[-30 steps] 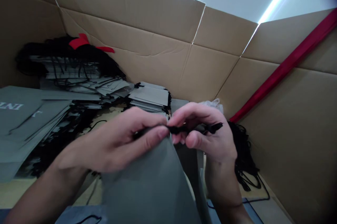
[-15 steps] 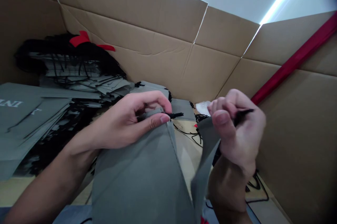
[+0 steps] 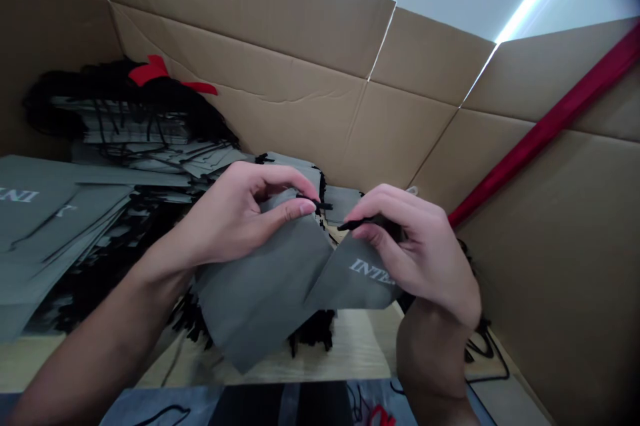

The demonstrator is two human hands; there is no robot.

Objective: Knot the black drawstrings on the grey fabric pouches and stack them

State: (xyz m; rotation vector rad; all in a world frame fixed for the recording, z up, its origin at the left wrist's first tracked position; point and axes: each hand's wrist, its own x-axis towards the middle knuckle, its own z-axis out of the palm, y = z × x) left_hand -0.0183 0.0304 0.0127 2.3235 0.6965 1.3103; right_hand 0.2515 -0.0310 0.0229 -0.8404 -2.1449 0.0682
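A grey cloth drawstring bag point(image 3: 265, 286) with white lettering hangs folded between my two hands above the table. My left hand point(image 3: 240, 213) pinches one top corner between thumb and fingertips, and a short black cord end pokes out past them. Opposite it, my right hand point(image 3: 415, 239) is closed on the other corner beside the letters, gripping another black cord end point(image 3: 353, 223) that points toward the left hand. The two cord ends are close but apart. Part of the bag's right side is hidden behind the right fingers.
Stacked grey bags point(image 3: 30, 233) with black cords fill the left, and a bundled pile point(image 3: 135, 123) with a red strip lies behind. Smaller grey stacks point(image 3: 343, 205) stand at the back. Cardboard walls point(image 3: 300, 39) enclose the table point(image 3: 350, 353). A red band point(image 3: 545, 123) crosses the right wall.
My right hand has turned over and moved left and inward, bringing its corner near the left hand. The bag has lifted and folded, and its lettering now shows. My left hand has barely moved.
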